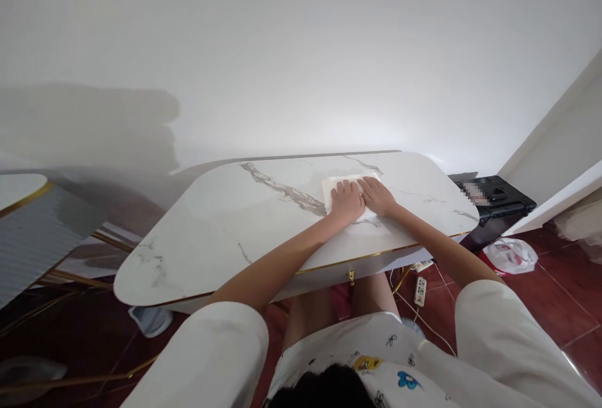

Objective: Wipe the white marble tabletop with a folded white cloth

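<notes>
On the white marble-patterned tabletop [226, 226] lies a white cloth or paper wipe [331, 186] with a wavy left edge. My left hand [348, 201] rests on the wipe, palm down, its fingers spread and slightly bent. Beside it and touching it, my right hand [377, 196] lies on the wipe's right part with fingers stretched toward the wall. Both hands cover much of the wipe, so whether any of it is pinched under the palms is hidden.
A white wall [301, 69] stands behind the table. A black case [505, 195] is at its right, with a plastic bag [510, 255] on the red floor. A power strip [420, 291] and cables lie below. Another gold-edged table [28, 195] is at the left.
</notes>
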The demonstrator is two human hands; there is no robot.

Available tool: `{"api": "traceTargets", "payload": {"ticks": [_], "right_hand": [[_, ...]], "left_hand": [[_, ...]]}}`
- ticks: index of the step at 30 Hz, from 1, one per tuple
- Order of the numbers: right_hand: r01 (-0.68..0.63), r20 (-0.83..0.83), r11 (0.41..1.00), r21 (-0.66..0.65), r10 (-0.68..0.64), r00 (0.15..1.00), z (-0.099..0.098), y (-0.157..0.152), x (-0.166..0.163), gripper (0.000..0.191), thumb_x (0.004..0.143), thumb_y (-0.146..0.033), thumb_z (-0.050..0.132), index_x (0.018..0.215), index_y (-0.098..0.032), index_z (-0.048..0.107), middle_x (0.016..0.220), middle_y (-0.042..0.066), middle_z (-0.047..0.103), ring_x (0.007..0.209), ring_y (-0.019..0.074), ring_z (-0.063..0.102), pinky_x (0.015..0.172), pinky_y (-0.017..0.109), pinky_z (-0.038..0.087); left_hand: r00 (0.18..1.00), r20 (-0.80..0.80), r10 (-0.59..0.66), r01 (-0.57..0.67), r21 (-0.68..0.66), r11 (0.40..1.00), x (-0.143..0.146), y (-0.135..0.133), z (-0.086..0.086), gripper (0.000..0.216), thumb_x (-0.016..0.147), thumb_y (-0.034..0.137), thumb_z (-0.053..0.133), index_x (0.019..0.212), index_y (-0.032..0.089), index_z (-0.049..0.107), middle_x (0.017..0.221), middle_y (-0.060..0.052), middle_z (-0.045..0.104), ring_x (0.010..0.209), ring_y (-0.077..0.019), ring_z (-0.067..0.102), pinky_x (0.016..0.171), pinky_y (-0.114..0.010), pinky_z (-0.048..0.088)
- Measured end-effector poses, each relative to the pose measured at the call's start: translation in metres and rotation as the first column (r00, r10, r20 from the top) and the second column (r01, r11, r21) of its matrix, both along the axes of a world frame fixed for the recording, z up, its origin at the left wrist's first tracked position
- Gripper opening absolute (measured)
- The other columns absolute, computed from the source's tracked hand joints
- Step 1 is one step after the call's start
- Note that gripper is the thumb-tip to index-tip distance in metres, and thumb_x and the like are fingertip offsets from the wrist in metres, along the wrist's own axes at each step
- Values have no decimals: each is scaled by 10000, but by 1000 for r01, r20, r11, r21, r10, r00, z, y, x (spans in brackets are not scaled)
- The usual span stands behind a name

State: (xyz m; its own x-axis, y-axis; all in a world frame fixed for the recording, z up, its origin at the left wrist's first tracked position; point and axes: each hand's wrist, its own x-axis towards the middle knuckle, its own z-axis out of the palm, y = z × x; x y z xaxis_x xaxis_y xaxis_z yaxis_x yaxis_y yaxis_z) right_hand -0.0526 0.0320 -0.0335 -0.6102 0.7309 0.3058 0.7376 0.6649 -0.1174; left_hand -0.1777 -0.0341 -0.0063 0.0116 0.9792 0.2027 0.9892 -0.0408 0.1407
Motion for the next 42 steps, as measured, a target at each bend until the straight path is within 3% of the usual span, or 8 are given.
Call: {"api": "traceTargets", "payload": {"ticks": [5,9,13,18,25,31,37,42], "right_hand": [[-6,-33,999,48,8,999,-1,-51,12,501,982,-235,287,1426,-81,461,1467,194,474,1395,317,384,1148,554,332],[-27,-99,989,146,42,994,-9,-90,22,495,968,-244,329,1424,-120,476,1424,194,525,1376,298,430,1117,571,393],[-6,-124,988,154,25,992,-17,-113,30,506,958,-252,352,1450,-196,457,1446,136,515,1385,264,429,1114,540,429],[-2,-109,996,93,12,994,-8,-129,32,515,966,-239,316,1460,-162,442,1472,116,491,1415,250,382,1175,503,353],[-36,-141,994,101,50,989,-9,-129,53,531,981,-260,285,1507,-246,361,1480,76,486,1422,220,369,1172,505,354],[-33,-101,991,129,46,994,-10,-116,77,512,986,-265,281,1478,-208,414,1463,103,504,1399,233,403,1158,508,371],[-42,-53,988,147,51,997,-15,-86,74,500,984,-249,280,1436,-122,454,1419,160,534,1371,285,423,1125,549,383],[-31,-33,992,120,35,999,-12,-48,63,486,975,-241,297,1406,-111,479,1393,173,544,1351,295,430,1134,525,363]], "left_hand": [[1000,-17,4,-4,22,1000,10,-46,2,456,937,243,346,1340,68,468,1460,-241,429,1355,-388,373,1058,-531,338],[1000,13,8,-9,102,995,17,-81,-12,498,912,272,386,1379,135,488,1453,-199,479,1365,-358,408,1079,-533,360],[997,78,12,-26,181,983,21,-101,-32,545,887,289,413,1420,198,484,1465,-173,482,1367,-357,422,1089,-577,364],[990,144,-1,-17,121,992,26,-115,-26,566,891,287,406,1428,121,474,1504,-201,421,1410,-375,357,1129,-587,321],[985,170,25,-37,72,997,52,-115,-24,590,874,289,466,1437,112,465,1517,-216,392,1427,-396,317,1148,-593,297],[991,135,-26,12,108,994,71,-105,-20,573,881,287,448,1422,100,470,1500,-230,410,1422,-411,317,1118,-616,322],[998,-10,-57,58,69,996,65,-85,-8,538,907,253,394,1412,77,454,1476,-227,444,1397,-388,361,1090,-579,353],[997,-35,-62,62,7,998,53,-53,3,500,937,255,342,1378,47,456,1483,-227,418,1379,-384,358,1086,-545,339]]}}
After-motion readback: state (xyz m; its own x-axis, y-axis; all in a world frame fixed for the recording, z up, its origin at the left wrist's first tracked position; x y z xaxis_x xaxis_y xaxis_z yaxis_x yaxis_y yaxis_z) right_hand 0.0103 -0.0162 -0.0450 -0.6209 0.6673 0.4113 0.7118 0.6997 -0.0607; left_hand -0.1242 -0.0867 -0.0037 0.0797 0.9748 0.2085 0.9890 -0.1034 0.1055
